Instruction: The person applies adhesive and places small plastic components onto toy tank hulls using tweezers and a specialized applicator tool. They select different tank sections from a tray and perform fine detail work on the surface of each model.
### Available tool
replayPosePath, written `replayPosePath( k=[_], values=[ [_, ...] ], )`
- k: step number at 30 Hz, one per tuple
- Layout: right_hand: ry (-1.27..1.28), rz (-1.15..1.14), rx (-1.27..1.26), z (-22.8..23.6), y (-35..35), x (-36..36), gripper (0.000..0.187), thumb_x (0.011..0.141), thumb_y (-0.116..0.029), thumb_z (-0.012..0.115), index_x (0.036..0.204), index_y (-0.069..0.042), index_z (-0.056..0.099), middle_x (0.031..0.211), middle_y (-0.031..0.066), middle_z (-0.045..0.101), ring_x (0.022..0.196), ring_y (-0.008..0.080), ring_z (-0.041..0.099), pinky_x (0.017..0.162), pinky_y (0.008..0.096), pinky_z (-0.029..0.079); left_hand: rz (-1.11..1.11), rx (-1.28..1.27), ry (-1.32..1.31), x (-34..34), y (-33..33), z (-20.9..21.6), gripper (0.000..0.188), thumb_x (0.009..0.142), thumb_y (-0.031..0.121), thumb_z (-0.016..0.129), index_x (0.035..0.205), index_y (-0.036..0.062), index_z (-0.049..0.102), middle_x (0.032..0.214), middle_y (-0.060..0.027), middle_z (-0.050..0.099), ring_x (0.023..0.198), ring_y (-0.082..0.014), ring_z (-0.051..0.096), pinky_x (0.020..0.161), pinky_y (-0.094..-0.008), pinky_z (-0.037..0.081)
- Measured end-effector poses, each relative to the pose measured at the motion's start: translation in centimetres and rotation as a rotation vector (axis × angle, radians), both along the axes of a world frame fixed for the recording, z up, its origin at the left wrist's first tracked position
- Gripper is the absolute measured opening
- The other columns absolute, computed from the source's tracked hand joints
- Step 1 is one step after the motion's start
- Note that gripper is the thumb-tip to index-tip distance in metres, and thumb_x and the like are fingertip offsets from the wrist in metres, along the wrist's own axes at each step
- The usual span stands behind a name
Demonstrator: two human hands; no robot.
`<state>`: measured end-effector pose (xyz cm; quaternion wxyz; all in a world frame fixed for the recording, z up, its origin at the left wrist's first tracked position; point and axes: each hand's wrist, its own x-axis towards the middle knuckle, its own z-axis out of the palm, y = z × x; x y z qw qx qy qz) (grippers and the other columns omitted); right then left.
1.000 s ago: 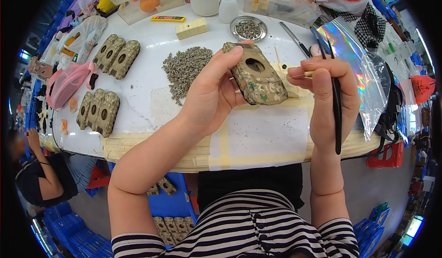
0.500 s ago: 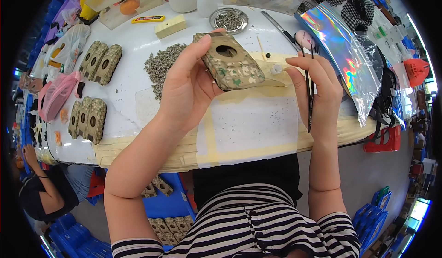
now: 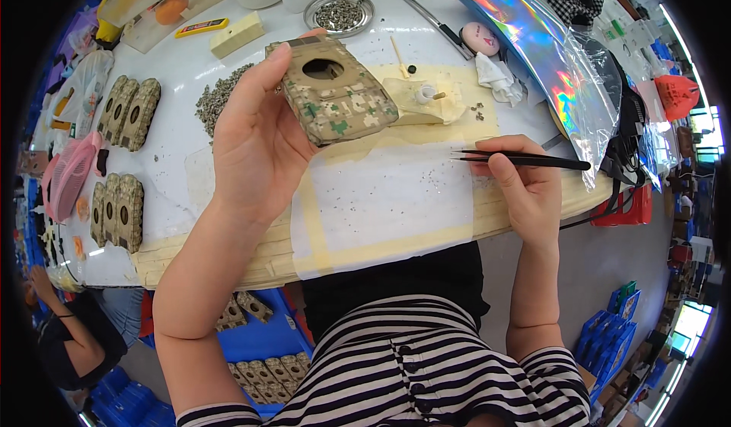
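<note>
On the table point(image 3: 228, 69), two rows of camouflage cases point(image 3: 128, 111) stand at nine o'clock, seemingly finished, and a heap of small studs point(image 3: 217, 101) and a dish point(image 3: 339, 13) of them at twelve suggest plenty of work remains. The left hand point(image 3: 255, 141) is raised above the table, palm up, gripping one case point(image 3: 331, 90) tilted at eleven o'clock. The right hand point(image 3: 525, 187), low at three o'clock, pinches black tweezers point(image 3: 518, 158) pointing left over the taped sheet point(image 3: 381, 206); nothing shows at their tips.

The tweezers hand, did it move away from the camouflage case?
Yes. The right hand with the tweezers dropped from beside the camouflage case toward the table's near edge.
</note>
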<state>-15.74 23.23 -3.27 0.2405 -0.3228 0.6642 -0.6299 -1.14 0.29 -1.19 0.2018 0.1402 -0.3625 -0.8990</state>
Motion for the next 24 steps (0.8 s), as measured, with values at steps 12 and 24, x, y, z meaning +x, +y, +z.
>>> replayPosePath(
  k=[12,24],
  values=[
    [0.07,-0.126,0.043,-0.65,-0.32,0.36,0.009,0.091,-0.005,0.058,0.093,0.004,0.057,0.079,0.0068,0.062,0.071,0.0098,0.061,0.063,0.0211,0.05,0.026,0.026,-0.004,-0.04,-0.1,0.16,0.05,0.096,0.032,0.042,0.132,-0.0036,0.041,0.122,-0.0167,0.055,0.111,-0.0272,0.058,0.085,-0.0398,0.056],
    [0.082,-0.138,0.06,-0.73,-0.45,0.51,0.009,0.091,-0.005,0.059,0.092,0.004,0.058,0.078,0.0067,0.063,0.07,0.0088,0.06,0.063,0.0207,0.049,0.028,0.02,0.013,-0.06,-0.1,0.11,0.05,0.096,0.031,0.042,0.132,-0.0038,0.04,0.122,-0.016,0.055,0.11,-0.0278,0.058,0.083,-0.0397,0.058]
  ],
)
